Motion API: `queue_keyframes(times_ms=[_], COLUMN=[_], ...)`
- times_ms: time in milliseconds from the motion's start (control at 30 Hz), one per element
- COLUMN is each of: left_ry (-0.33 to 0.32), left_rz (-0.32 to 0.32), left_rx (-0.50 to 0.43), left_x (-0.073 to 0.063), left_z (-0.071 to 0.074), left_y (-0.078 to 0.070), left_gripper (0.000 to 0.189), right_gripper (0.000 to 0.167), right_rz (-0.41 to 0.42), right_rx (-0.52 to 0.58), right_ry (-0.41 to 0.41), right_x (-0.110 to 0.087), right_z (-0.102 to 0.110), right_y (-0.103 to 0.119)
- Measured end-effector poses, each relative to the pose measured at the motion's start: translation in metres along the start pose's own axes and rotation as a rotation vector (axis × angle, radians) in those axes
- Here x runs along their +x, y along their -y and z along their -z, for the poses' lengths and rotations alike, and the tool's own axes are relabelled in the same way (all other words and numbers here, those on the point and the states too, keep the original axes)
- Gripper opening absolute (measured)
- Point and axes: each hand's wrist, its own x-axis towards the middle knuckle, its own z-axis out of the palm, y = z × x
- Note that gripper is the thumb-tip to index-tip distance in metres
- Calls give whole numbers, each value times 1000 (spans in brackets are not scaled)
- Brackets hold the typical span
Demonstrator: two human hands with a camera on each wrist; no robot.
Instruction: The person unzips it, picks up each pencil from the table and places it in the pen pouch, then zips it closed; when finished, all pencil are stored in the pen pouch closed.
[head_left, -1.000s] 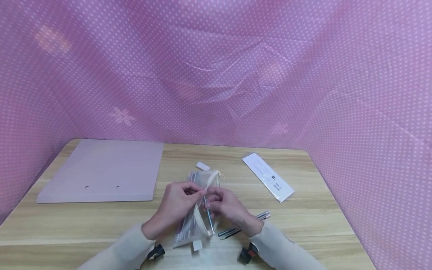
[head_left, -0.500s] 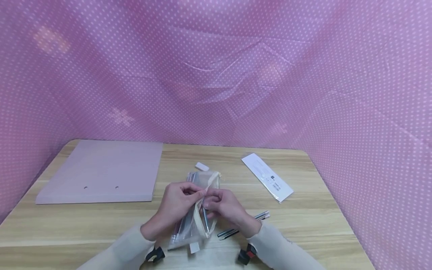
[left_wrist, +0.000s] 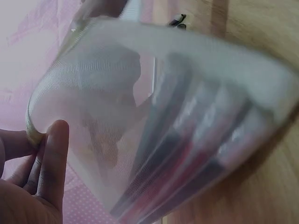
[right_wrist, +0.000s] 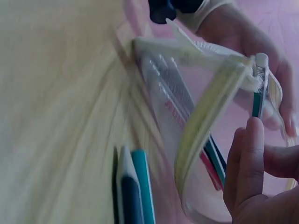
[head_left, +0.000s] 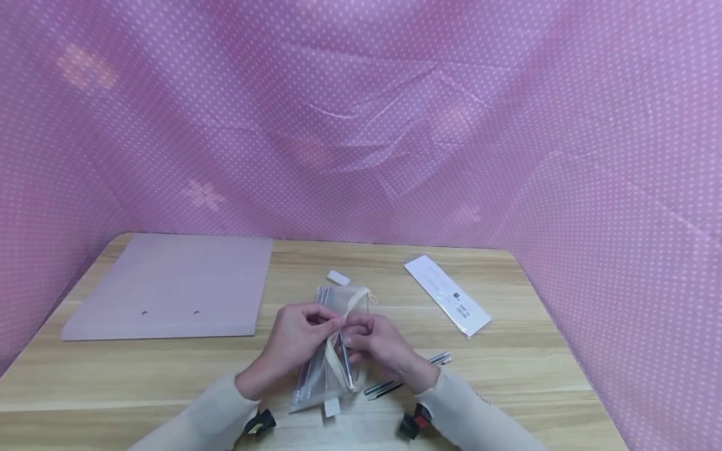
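Right wrist view shows it closest: my right hand pinches a teal pen near its white-capped top end, and the pen stands just at the open mouth of the mesh pouch. The pen's long axis runs nearly parallel to the pouch's cream zipper edge, tip pointing down into the opening, so the pouch lies directly below and ahead of my right grip. My left hand pinches the mesh rim at the mouth, thumb and fingers closed on the fabric, holding that side apart from the zipper edge. Both grips sit at the mouth, the right one nearer to the pen, the left one only on the pouch.

The pouch is translucent white mesh, long and narrow, its near end resting on the table and its mouth lifted toward my hands. Through the mesh I see several pens already lying lengthwise inside, dark with red and teal parts.

Just to the right of the pouch, two more pens lie loose on the table. Farther off are a small white eraser, a flat white packet, and a lilac folder on the far left.
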Motion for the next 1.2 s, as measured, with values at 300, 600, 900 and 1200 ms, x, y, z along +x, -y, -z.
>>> queue_keyframes(times_ms=[300, 600, 900, 1200], left_ry=[-7, 4, -24, -17], left_rz=[-10, 29, 13, 15], left_rx=[40, -22, -92, 3], left_x=[2, 1, 0, 5], left_z=[4, -1, 0, 5], left_y=[-3, -1, 0, 5], left_gripper=[5, 5, 6, 6], right_gripper=[43, 34, 32, 30], right_rz=[16, 91, 111, 116], right_rx=[-186, -185, -261, -421], right_ry=[-10, -56, -141, -93], right_x=[3, 3, 2, -7], right_z=[10, -3, -14, -9], right_y=[2, 0, -6, 2])
